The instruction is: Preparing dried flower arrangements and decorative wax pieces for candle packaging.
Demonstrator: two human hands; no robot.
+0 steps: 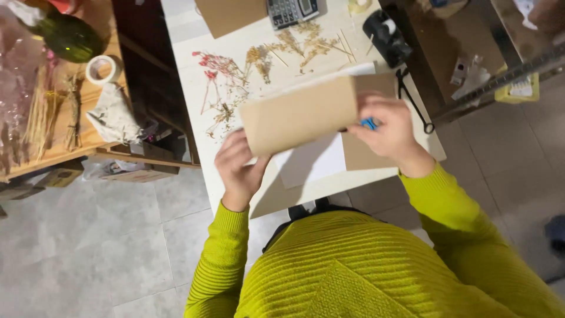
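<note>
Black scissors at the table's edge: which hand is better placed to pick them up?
Right, probably. The right hand sits beside the black scissors, though it holds a small blue thing; the left hand grips the brown card across the table.

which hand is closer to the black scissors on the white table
Right. The right hand grips the brown cardboard sheet just beside the black scissors; the left hand holds the sheet's far end, much farther away.

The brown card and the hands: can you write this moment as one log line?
left hand: holds brown card | right hand: grips card edge, small blue thing | beyond: dried flowers on white table
</note>
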